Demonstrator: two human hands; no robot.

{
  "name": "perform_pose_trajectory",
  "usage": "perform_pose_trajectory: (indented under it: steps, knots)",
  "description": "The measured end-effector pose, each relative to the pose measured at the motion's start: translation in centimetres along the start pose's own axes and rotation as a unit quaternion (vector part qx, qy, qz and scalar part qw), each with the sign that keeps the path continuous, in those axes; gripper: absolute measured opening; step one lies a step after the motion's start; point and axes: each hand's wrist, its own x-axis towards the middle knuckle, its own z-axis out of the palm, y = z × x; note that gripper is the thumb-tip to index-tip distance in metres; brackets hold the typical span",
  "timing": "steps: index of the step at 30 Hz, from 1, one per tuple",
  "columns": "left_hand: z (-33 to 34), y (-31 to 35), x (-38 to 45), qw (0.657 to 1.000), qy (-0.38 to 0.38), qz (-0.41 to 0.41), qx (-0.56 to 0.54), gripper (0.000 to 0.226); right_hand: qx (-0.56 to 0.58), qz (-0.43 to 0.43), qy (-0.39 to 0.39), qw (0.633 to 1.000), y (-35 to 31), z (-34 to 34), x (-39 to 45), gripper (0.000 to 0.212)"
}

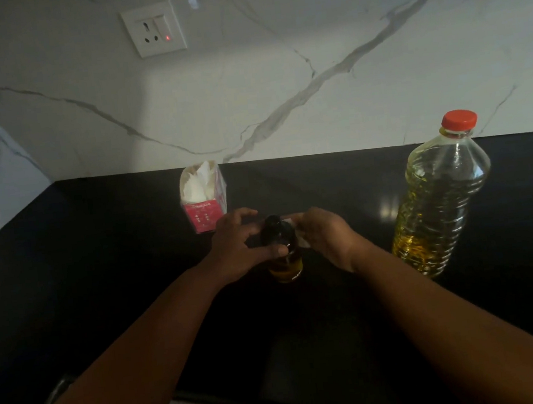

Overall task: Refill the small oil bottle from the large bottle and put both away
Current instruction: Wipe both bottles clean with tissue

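While both forearms reached in from the six o'clock edge, the small oil bottle stood upright on the black countertop at the centre of the view, its dark cap uppermost and a band of amber oil showing low in the body. The left hand gripped this bottle from nine o'clock, thumb curled across the front and fingers wrapped behind the neck. The right hand, at three o'clock of the bottle, pinched a piece of white tissue against the bottle's shoulder, fingers bent toward the cap. The large bottle of yellow oil, closed with a red cap, stood upright at three o'clock of the hands, well apart from them and untouched. An opened pink tissue box, white sheets protruding, stood at eleven o'clock just beyond the left hand. At twelve o'clock rose the white veined marble backsplash, carrying a wall socket with a lit red indicator.
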Motion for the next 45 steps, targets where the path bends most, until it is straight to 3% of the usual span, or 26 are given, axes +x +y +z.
perform_pose_trajectory:
  steps: [3,8,12,15,22,26,32,39,45]
  knots:
    - [-0.1,0.0,0.0,1.0,0.004,0.002,0.007,0.066,0.009,0.016,0.002,1.0,1.6,-0.3,0.3,0.05]
    - [0.2,-0.2,0.0,1.0,0.015,0.003,0.021,0.073,-0.078,0.096,-0.046,0.991,2.7,-1.2,2.0,0.094]
    - [0.2,-0.4,0.2,0.996,0.035,0.035,0.075,0.073,-0.106,0.112,-0.087,0.984,0.3,-0.5,3.5,0.106]
    - [0.0,0.0,0.1,0.996,0.024,0.031,0.08,0.06,-0.082,0.119,-0.092,0.985,-0.7,0.1,4.5,0.119]
    - [0.1,0.0,-0.3,0.994,0.04,0.044,0.092,0.062,-0.006,0.099,-0.079,0.992,2.2,0.0,5.3,0.096]
    - [-0.1,0.1,-0.3,0.993,0.032,0.042,0.101,0.057,-0.048,0.119,-0.103,0.986,1.5,-0.2,6.3,0.107]
    - [-0.1,0.4,-0.4,0.993,0.018,0.036,0.109,0.071,-0.075,0.15,-0.135,0.977,-0.6,0.1,7.2,0.123]
    - [0.3,-0.3,-0.2,0.993,0.033,0.051,0.099,0.069,-0.012,0.126,-0.101,0.987,0.4,0.9,6.4,0.091]
    - [0.6,-0.6,0.1,0.994,0.027,0.053,0.095,0.077,0.002,0.106,-0.065,0.992,1.1,0.6,4.3,0.086]
